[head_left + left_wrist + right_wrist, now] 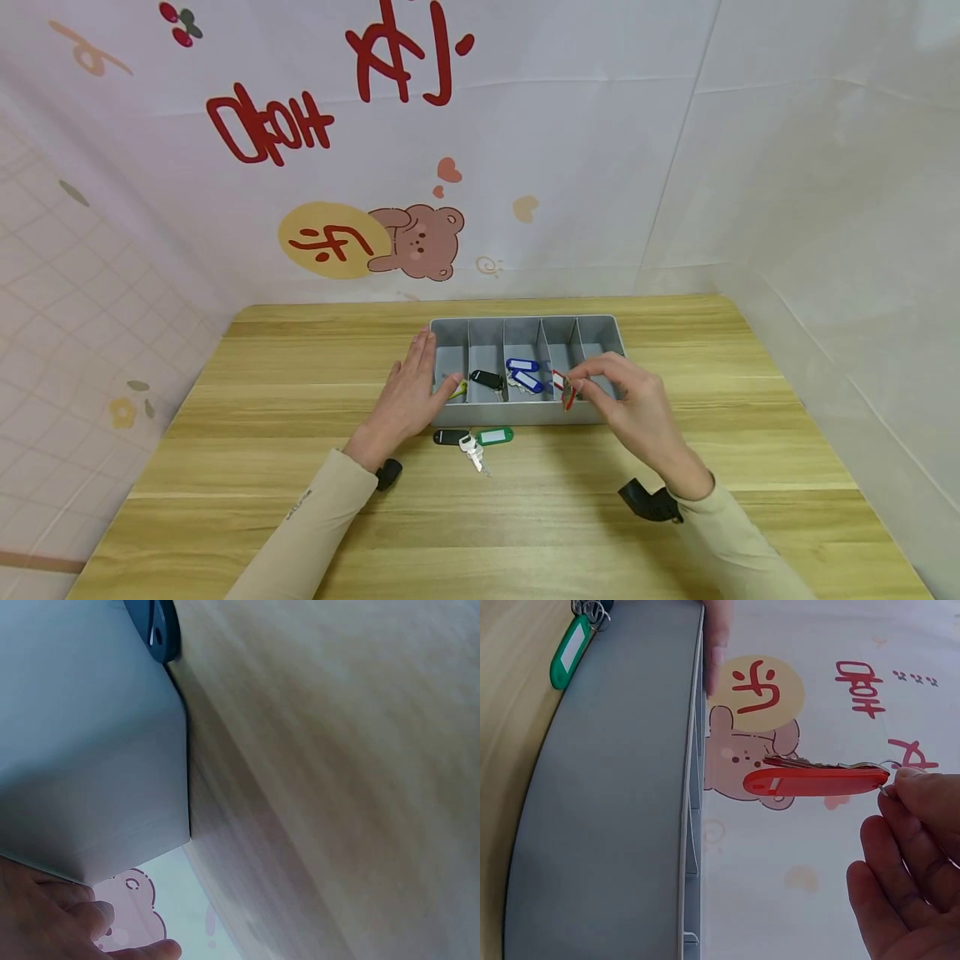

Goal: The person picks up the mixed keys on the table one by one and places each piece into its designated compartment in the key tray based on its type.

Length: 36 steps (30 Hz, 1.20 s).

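A grey divided box (495,414) stands on the table. My right hand (633,408) is above its right part, thumb and fingertips pinching the ring of a key with a red tag (817,782). Left of it, another red-edged tag (557,381) with a white label shows at the fourth compartment. My left hand (408,392) rests on the box's left end, fingers extended and thumb over the rim. Near the thumb is a yellow-green tag (460,389), partly covered. A black tag (487,379) lies in the second compartment, and blue tags (522,365) with keys in the third.
In front of the box lie a black tag (451,437), a green tag (495,436) and silver keys (473,452) on the wooden table (510,533). A printed white wall covering (570,150) rises behind the table.
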Available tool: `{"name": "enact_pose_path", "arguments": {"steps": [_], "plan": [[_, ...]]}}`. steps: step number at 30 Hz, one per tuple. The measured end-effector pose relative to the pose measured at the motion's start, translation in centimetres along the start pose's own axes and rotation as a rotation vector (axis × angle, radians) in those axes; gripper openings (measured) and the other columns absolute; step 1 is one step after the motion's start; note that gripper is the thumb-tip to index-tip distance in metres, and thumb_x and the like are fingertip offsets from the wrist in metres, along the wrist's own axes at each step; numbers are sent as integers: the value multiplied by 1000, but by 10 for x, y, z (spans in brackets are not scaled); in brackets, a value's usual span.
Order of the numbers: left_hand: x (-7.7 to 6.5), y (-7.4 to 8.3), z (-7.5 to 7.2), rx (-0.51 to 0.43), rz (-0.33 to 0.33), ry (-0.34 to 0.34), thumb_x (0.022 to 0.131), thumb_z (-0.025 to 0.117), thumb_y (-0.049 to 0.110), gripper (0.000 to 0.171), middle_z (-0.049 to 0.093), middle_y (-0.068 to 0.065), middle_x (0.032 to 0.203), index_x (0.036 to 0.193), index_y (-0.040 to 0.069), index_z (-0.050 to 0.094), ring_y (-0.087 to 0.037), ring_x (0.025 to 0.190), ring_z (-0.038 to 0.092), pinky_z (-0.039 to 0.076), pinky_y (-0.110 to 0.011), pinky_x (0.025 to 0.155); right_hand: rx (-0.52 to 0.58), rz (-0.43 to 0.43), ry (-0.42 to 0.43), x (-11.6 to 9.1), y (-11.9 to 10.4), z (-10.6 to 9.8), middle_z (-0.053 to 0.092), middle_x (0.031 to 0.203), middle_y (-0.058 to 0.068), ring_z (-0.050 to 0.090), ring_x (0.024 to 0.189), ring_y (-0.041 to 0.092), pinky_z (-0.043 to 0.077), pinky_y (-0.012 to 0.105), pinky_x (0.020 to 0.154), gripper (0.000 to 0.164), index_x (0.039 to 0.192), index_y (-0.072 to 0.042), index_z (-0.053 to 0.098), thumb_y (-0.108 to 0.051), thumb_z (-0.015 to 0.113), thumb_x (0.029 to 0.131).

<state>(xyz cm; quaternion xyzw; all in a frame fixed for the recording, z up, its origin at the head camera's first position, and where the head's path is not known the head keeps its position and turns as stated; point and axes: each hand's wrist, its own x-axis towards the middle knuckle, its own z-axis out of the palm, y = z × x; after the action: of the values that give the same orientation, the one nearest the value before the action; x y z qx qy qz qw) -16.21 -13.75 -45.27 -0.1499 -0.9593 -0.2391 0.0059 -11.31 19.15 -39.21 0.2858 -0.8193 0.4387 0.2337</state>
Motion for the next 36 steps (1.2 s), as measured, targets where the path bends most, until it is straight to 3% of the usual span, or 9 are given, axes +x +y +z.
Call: {"name": "enact_pose_path", "arguments": {"steps": [8,22,36], "plan": [[0,0,0,-2,-6,-8,106,44,56,89,3,-15,173,164,-3,11,-31,159,7,19,-67,119,-30,32,31,8,8,-3,75,96,-2,65,82,10,45,15,69,28,96,-11,79,14,79,83],[0,0,0,6,0,3,106,45,56,89,8,-18,173,164,-3,12,-33,159,10,21,-68,119,-148,81,5,20,30,1,76,96,-1,72,87,18,47,14,79,19,97,-9,78,8,78,87],[0,0,1,3,0,2,106,45,56,89,5,-17,173,164,-3,12,-32,159,8,21,-68,119,-213,116,-56,24,51,6,75,96,4,71,87,21,55,43,75,15,99,-6,77,5,78,89]]}}
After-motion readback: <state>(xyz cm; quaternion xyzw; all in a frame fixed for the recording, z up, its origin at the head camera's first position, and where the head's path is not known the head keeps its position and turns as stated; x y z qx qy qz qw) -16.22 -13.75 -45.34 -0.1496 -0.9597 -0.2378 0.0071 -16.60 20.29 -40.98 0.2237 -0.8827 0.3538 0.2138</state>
